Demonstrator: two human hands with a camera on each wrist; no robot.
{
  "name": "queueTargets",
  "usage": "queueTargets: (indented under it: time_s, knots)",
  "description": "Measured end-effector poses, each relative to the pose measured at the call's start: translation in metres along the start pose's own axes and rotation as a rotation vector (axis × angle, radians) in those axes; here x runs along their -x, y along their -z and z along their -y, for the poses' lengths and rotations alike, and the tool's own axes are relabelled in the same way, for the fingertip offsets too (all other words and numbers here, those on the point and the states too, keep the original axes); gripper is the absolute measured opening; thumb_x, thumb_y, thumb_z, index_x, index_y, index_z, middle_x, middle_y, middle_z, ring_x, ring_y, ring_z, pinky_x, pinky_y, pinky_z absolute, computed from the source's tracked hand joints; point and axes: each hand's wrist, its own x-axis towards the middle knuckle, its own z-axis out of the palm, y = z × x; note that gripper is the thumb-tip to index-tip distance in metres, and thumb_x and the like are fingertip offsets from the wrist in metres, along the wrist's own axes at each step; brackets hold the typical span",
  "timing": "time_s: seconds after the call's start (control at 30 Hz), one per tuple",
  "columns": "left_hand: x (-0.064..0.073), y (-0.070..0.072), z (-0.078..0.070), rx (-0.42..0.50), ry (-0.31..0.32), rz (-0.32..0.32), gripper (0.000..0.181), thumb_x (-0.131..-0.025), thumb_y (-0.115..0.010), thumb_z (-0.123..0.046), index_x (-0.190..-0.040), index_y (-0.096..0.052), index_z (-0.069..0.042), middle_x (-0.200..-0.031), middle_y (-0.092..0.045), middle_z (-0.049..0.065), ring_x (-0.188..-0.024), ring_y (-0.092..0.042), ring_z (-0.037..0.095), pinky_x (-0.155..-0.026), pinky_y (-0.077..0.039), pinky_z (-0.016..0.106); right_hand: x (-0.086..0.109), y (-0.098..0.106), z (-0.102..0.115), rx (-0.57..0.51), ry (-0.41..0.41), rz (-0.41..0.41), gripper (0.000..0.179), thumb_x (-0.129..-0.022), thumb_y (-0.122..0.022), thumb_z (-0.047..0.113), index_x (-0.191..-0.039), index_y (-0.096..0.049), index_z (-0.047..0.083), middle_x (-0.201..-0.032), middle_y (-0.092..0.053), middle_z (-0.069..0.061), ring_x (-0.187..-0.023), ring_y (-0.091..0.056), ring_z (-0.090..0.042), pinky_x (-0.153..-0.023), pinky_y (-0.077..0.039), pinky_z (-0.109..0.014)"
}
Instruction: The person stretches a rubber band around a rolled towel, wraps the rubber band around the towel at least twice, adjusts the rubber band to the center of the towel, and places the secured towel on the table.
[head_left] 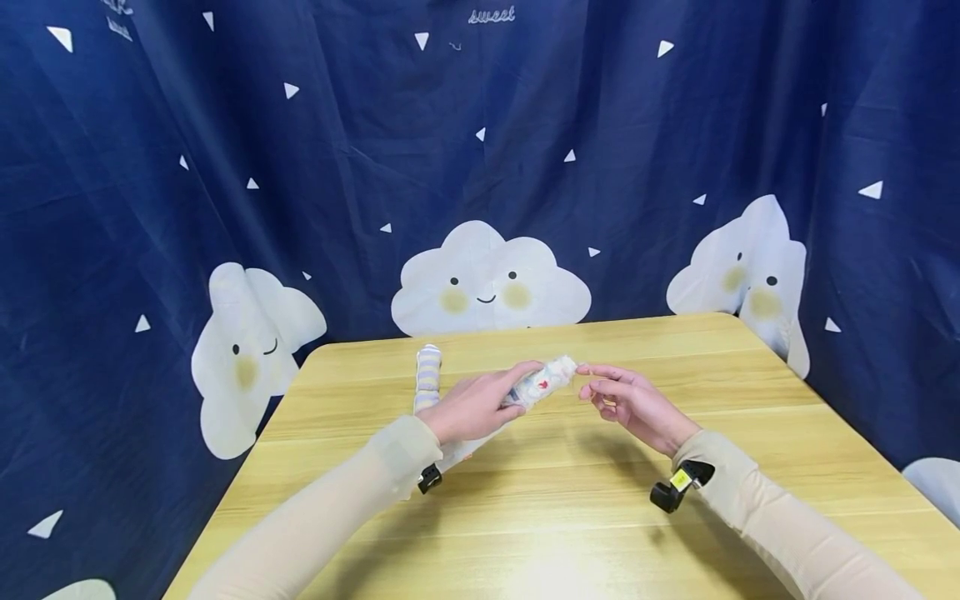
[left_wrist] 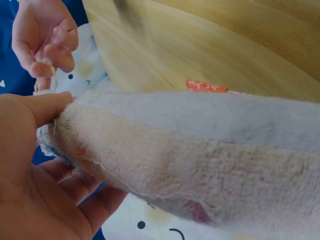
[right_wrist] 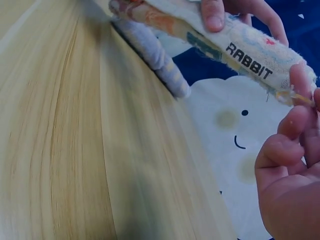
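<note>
My left hand [head_left: 476, 404] grips a rolled towel [head_left: 546, 385] around its body, thumb on one side and fingers on the other. The roll is whitish with colored print, and the right wrist view shows the word RABBIT on it. It slants above the table, far end raised. At that end is my right hand [head_left: 637, 404], index finger reaching to the roll's tip and other fingers curled. A thin yellowish rubber band [right_wrist: 295, 95] runs from the roll's end to the right fingers, which hold it.
A second rolled towel [head_left: 428, 375], striped lilac and cream, lies on the wooden table [head_left: 570, 500] just beyond my left hand. A dark blue curtain [head_left: 480, 167] with white clouds hangs behind and beside the table.
</note>
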Motion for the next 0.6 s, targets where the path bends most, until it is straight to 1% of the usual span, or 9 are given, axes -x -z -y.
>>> queueTargets:
  time_s: [0.1,0.2,0.27,0.4,0.5,0.6]
  knots:
    - [0.0003,0.0003,-0.001,-0.003,-0.001,-0.001,0.07,-0.1,-0.06,-0.039,-0.157,-0.019,-0.045,-0.135,-0.061,-0.003,-0.097,-0.059,0.013,-0.079,-0.051,0.032,0.0,0.0003,-0.0001,-0.095,0.037,0.034,0.022,-0.105,-0.048,0.012,-0.121,-0.062,0.014,-0.093,-0.071,0.003,-0.068,-0.052,-0.006,-0.061,-0.04,-0.019]
    - [0.0006,0.0001,-0.0013,-0.002,0.001,0.002,0.07,-0.1,-0.061,-0.038,-0.157,-0.02,-0.045,-0.135,-0.06,-0.003,-0.097,-0.059,0.013,-0.079,-0.051,0.032,-0.0001,0.0009,-0.0007,-0.185,0.062,0.085,0.023,-0.107,-0.041,0.009,-0.114,-0.063,0.014,-0.092,-0.072,0.001,-0.061,-0.052,-0.008,-0.057,-0.04,-0.02]
    - [0.0008,0.0,-0.0015,0.001,0.005,0.007,0.07,-0.1,-0.061,-0.038,-0.157,-0.02,-0.045,-0.135,-0.061,-0.003,-0.097,-0.059,0.013,-0.079,-0.051,0.031,0.0004,0.001,-0.0009,-0.228,0.065,0.113,0.025,-0.108,-0.038,0.009,-0.112,-0.061,0.013,-0.093,-0.073,0.0,-0.058,-0.052,-0.009,-0.057,-0.039,-0.021]
    - [0.0004,-0.0002,-0.0025,0.009,0.007,0.009,0.071,-0.1,-0.062,-0.037,-0.156,-0.02,-0.045,-0.134,-0.061,-0.003,-0.096,-0.059,0.013,-0.077,-0.051,0.03,0.0013,-0.0001,-0.0004,-0.263,0.063,0.139,0.025,-0.108,-0.035,0.008,-0.117,-0.058,0.013,-0.096,-0.073,-0.001,-0.059,-0.053,-0.01,-0.058,-0.04,-0.022]
    - [0.0002,-0.0007,-0.0028,0.016,0.01,0.009,0.071,-0.099,-0.062,-0.036,-0.156,-0.021,-0.045,-0.134,-0.061,-0.002,-0.096,-0.059,0.013,-0.076,-0.051,0.03,0.001,-0.0014,0.0006,-0.266,0.06,0.151,0.026,-0.108,-0.034,0.009,-0.126,-0.052,0.01,-0.097,-0.073,-0.001,-0.062,-0.056,-0.009,-0.06,-0.043,-0.022]
    - [0.0001,-0.0012,-0.0025,0.018,0.015,0.01,0.071,-0.099,-0.062,-0.036,-0.157,-0.02,-0.045,-0.135,-0.06,-0.003,-0.097,-0.059,0.013,-0.078,-0.051,0.03,0.0002,-0.0022,0.0013,-0.276,0.059,0.181,0.03,-0.109,-0.031,0.011,-0.135,-0.046,0.008,-0.1,-0.074,-0.003,-0.065,-0.059,-0.01,-0.061,-0.046,-0.022]
